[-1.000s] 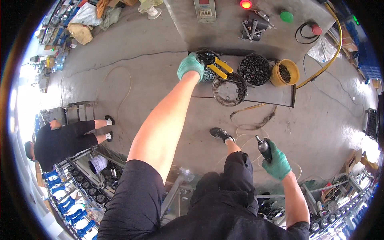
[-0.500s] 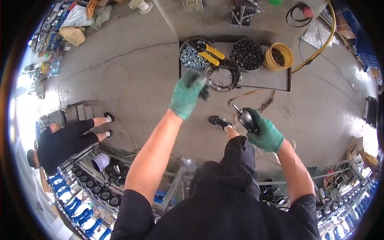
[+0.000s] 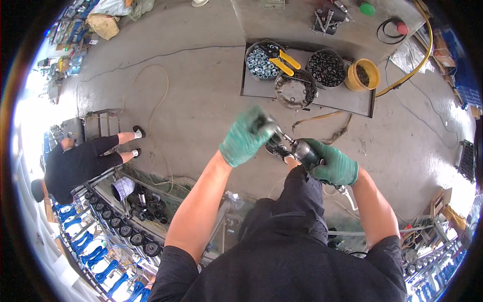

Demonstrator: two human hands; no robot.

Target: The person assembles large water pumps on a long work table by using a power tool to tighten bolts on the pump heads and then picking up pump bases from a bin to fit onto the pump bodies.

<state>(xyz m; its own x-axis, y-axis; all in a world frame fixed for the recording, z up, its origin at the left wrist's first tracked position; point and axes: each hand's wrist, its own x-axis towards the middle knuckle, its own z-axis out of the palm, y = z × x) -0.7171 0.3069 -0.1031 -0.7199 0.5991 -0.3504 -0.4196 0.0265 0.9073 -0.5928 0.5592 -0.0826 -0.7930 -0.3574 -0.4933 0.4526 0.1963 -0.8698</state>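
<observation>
My right hand (image 3: 334, 163), in a green glove, is closed around a dark, rounded air screwdriver (image 3: 306, 154). The driver's slim metal tip points up and to the left. Close to that tip is my left hand (image 3: 247, 136), also green-gloved, with its fingers curled together. A small grey metal piece (image 3: 272, 126) shows at its fingertips, too blurred to name. Whether the tip touches this piece I cannot tell. Beyond the hands, a round tray (image 3: 292, 104) holds dark rings, and yellow-handled pliers (image 3: 283, 63) lie across a bowl of silver nuts (image 3: 258, 64).
A black bowl of dark small parts (image 3: 326, 69) and a yellow bucket (image 3: 371, 80) stand on the metal bench shelf (image 3: 347, 103). A yellow hose (image 3: 405, 80) runs at the right. Another person (image 3: 83, 161) is bent over at the left, beside a rack of black wheels (image 3: 115, 222).
My left hand has moved away from the round tray, down and right toward the driver. The driver has tilted slightly, its tip now near the left fingers. The view has shifted a little.
</observation>
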